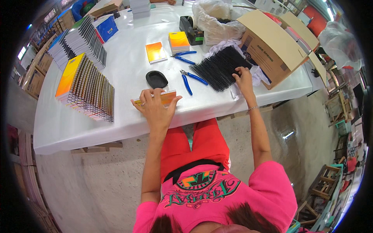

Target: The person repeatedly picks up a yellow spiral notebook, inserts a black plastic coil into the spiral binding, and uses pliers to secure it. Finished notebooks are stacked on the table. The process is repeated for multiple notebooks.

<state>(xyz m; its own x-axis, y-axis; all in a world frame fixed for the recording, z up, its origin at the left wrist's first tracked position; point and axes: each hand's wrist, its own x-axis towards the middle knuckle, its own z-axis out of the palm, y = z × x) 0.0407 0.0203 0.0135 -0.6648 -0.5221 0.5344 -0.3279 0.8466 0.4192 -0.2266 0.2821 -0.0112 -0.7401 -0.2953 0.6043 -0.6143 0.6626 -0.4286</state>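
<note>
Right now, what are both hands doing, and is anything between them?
Left hand holding orange booklet. Right hand on black spiral coils, grip unclear. Blue-handled pliers lying between hands.

Dark lettering [265, 53] on brown cardboard box [256, 64], ornate green lettering [224, 189] on pink shirt [248, 198]

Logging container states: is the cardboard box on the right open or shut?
Open: the cardboard box has its flaps spread outward, and red contents show between them.
</note>
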